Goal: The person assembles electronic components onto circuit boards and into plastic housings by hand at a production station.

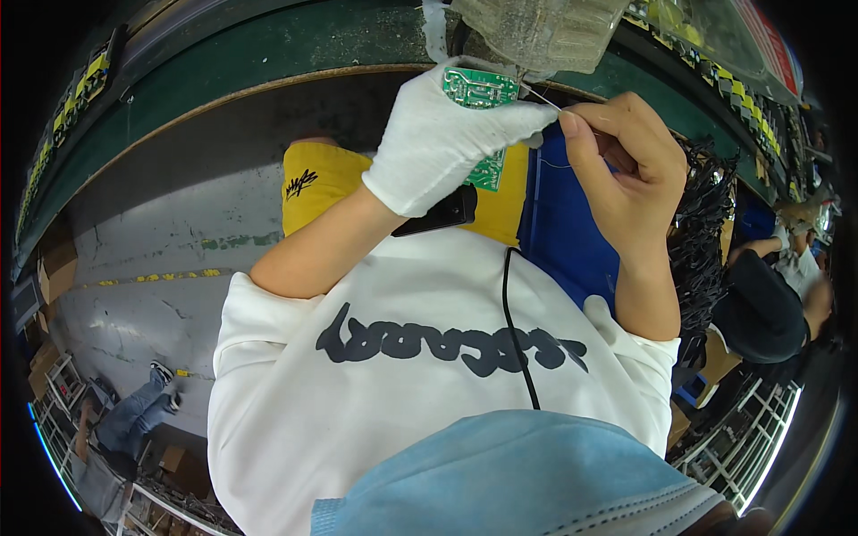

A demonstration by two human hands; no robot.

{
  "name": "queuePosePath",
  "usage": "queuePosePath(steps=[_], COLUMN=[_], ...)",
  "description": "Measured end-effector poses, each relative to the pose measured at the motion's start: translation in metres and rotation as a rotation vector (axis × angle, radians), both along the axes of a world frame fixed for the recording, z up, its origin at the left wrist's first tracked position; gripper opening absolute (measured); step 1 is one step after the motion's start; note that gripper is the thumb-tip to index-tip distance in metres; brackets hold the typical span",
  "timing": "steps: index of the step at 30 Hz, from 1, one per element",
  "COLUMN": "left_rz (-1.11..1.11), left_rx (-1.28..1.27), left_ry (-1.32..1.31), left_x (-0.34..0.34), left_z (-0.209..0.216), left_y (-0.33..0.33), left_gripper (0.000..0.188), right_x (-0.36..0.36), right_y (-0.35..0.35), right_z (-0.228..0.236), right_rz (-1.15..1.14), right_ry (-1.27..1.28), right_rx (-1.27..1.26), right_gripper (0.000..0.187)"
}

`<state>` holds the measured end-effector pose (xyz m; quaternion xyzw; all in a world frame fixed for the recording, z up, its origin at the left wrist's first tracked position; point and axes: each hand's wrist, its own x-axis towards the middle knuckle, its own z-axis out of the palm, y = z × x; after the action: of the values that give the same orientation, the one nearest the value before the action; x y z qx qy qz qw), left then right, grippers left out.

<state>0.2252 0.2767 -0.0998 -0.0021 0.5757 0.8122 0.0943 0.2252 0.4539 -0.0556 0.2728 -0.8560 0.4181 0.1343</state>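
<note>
In my white-gloved left hand (438, 134) is a green circuit board (481, 87), gripped at its edge with the trace side showing. My bare right hand (626, 165) pinches a thin silvery wire (547, 100) between thumb and forefinger. The wire runs from the fingertips to the right edge of the board; whether it touches the board I cannot tell. A second green board (487, 171) shows below the gloved hand, over my yellow-clad lap. Beside it, partly under my left wrist, lies a black phone (447, 213).
Ahead, a cloudy plastic-covered fixture (545, 31) overhangs the green bench edge (295, 67). A blue bin (563, 223) stands at my right leg, next to a bundle of black cables (706, 232). Other people sit at the far left (134, 420) and right (778, 295).
</note>
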Motion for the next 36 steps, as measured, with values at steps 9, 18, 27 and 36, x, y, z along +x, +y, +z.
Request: queuePosePath(steps=[9,18,27,36], left_rz=[0.003,0.009,-0.04,-0.047], left_rx=[-0.069,-0.082,-0.01,-0.025], left_ry=[-0.007,-0.002,-0.034,0.008], left_x=[-0.002,-0.003,-0.002,-0.006], left_z=[-0.005,-0.006,-0.009,-0.008], left_y=[-0.001,-0.001,-0.001,-0.002], left_gripper=[0.032,0.034,0.029,0.024], right_x=[-0.003,-0.006,-0.008,-0.007], right_y=[-0.003,-0.005,0.009,0.002], right_z=[-0.003,-0.003,0.009,0.007], right_rz=[0.015,-0.003,0.063,0.001], right_ry=[0.009,0.003,-0.007,0.223], right_rx=[-0.002,0.005,0.096,0.19], right_gripper=[0.006,0.009,0.013,0.012])
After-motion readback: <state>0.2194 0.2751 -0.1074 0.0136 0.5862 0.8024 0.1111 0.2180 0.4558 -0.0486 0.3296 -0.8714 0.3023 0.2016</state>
